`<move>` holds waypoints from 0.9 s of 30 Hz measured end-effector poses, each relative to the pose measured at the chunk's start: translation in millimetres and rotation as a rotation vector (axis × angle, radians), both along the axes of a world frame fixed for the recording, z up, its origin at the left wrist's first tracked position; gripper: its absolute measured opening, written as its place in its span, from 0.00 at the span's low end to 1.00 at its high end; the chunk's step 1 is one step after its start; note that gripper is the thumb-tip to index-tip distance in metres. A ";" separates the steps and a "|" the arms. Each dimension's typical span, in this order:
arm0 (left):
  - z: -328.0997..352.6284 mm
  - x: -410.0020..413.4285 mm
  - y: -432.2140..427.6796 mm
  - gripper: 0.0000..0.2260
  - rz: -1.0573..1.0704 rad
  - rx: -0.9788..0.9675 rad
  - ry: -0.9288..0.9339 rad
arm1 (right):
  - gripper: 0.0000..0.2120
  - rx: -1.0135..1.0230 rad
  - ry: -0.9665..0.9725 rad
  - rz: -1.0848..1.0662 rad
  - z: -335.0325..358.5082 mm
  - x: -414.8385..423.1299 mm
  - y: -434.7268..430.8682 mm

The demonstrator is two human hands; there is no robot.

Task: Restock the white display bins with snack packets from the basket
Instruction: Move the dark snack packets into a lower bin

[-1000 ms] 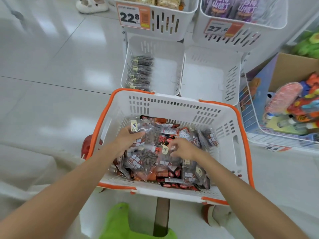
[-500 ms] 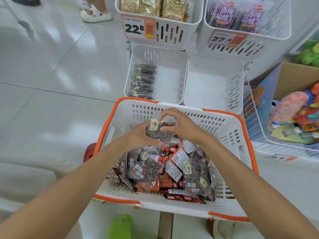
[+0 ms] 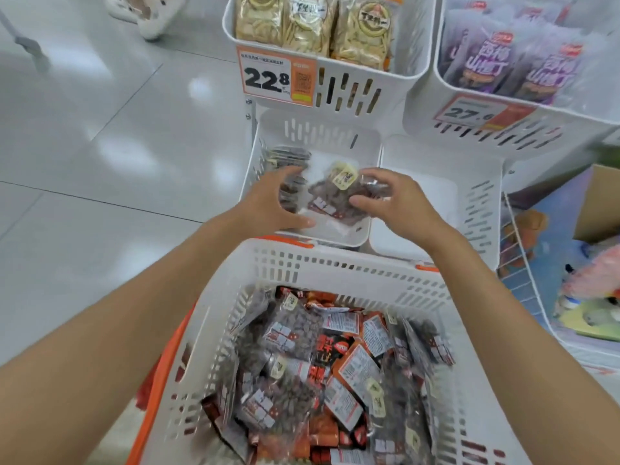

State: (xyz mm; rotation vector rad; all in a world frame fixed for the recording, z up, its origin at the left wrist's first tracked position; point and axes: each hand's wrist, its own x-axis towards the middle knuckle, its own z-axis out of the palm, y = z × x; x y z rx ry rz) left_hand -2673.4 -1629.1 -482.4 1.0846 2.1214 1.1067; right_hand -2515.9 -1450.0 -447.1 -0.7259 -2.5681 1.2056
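Two hands in view, both reaching past the basket (image 3: 335, 260) over the lower left bin (image 3: 335, 135). Right hand (image 3: 399, 203): thumb and curled fingers pinch the right edge of one snack packet (image 3: 335, 193), clear, dark contents, yellow sticker on top. The packet is held tilted above that bin's floor, not lying in it. Left hand (image 3: 271, 199): fingers spread and uncurled, gripping nothing, just beside the packet's left edge; contact cannot be told. Under the left hand, a row of packets (image 3: 288, 154) stands on edge against the bin's left wall; number not countable. White display bins: four, two upper and two lower. Upper left bin (image 3: 352, 92) holds three tan packets and carries price tag 22.8 (image 3: 268, 78). Upper right bin (image 3: 503, 129) shows at least two purple packets, tag 27.6 (image 3: 476, 110). Lower right bin (image 3: 436, 156) beside the lower left one. Basket: one, white with orange trim, filled with a loose pile of packets (image 3: 318, 364), too many and too blurred to count.
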 end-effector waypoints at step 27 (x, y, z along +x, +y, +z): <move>-64.1 -45.6 5.2 0.15 0.059 -0.168 0.120 | 0.27 -0.037 -0.524 0.198 -108.9 -58.1 7.0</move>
